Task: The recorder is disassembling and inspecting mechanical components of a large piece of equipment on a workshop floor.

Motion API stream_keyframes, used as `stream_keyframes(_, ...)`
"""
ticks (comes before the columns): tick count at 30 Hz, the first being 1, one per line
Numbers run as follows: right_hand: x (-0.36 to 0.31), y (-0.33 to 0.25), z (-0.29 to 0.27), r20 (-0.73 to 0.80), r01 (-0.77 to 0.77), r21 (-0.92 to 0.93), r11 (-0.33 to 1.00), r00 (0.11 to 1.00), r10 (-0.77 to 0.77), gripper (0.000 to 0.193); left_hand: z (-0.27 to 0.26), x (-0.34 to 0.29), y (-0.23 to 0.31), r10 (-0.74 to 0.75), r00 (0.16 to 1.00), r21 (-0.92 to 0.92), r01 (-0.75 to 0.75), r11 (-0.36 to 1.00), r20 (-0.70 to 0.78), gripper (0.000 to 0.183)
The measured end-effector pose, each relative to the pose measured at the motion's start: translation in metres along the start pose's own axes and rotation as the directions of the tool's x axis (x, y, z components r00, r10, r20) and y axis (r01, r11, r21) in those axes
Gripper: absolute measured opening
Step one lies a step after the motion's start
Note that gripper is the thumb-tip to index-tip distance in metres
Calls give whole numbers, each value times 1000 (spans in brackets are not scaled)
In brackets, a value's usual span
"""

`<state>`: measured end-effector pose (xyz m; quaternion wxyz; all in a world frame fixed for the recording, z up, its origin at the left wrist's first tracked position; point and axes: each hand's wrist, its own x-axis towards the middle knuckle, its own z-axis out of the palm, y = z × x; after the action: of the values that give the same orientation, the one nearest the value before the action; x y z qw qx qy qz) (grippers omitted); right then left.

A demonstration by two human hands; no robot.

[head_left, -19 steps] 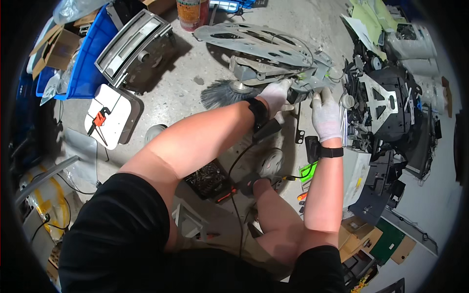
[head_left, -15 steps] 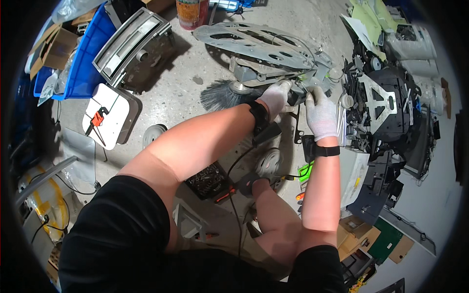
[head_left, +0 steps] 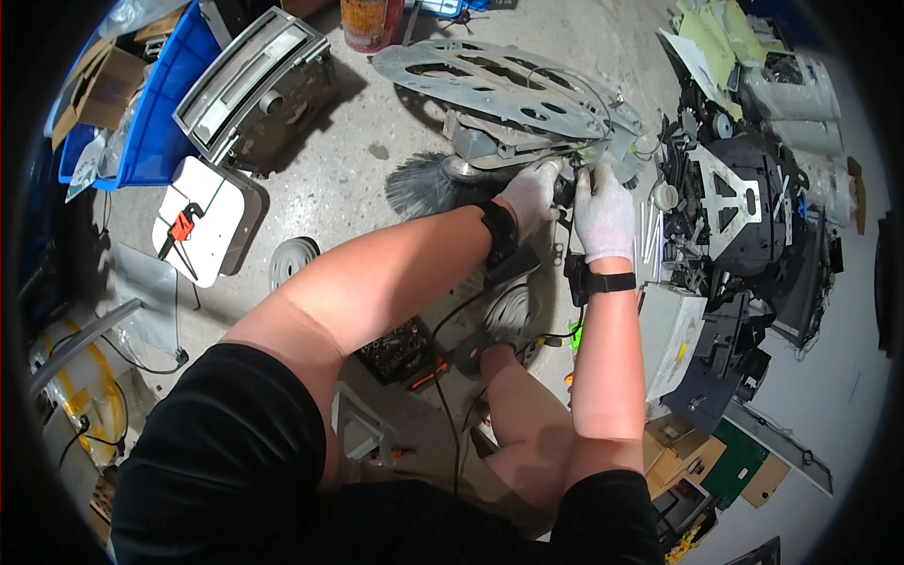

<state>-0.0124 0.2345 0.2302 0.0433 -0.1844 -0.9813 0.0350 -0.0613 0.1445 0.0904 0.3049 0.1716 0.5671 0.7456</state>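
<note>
In front of me lies a machine assembly with a long grey slotted metal plate [head_left: 490, 80] and a round dark-bristled brush [head_left: 419, 185] at its left. My left hand [head_left: 533, 195], in a pale work glove, is closed at the assembly's near edge, beside a small dark part [head_left: 563, 191]. My right hand [head_left: 604, 215], gloved alike, has its fingers bent in against the same spot, close to the left fingertips. What either hand pinches is hidden by the gloves. Each wrist wears a black strap with a dark box.
A blue crate [head_left: 169, 118], a metal housing [head_left: 268, 94] and a white panel [head_left: 193, 235] with an orange clamp [head_left: 182, 226] lie left. A tray of screws [head_left: 394, 348] sits near my feet. Dark machine parts [head_left: 753, 184] and a pale metal box [head_left: 670, 330] crowd the right.
My right hand has shifted left, nearer my left hand, and its fingers have turned inward. My left hand stays at nearly the same place on the assembly.
</note>
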Motion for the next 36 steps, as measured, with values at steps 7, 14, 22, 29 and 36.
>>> stream_keyframes(7, 4, -3, -3, -8, -9, 16, 1000, 1000, 9, 25, -3, -24, 40, 262, 963, 522, -192, 831, -63, 48)
stream_keyframes(14, 10, -14, -6, -2, -42, 19, 999, 999, 42, 28, -4, -23, 51, 110, 989, 300, -74, 951, -103, 36)
stream_keyframes(22, 18, -31, -14, 98, -68, -101, 993, 992, 78, 30, 9, -2, 21, 226, 961, 59, -220, 974, -159, 36)
stream_keyframes(29, 80, -37, -13, 454, 15, -322, 947, 880, 141, 35, 12, 24, -3, 476, 861, 926, -311, 215, 179, 30)
stream_keyframes(36, 49, -20, -29, 358, -16, -52, 999, 933, 33, 38, 40, 34, 32, -219, 803, 167, 365, 916, -555, 46)
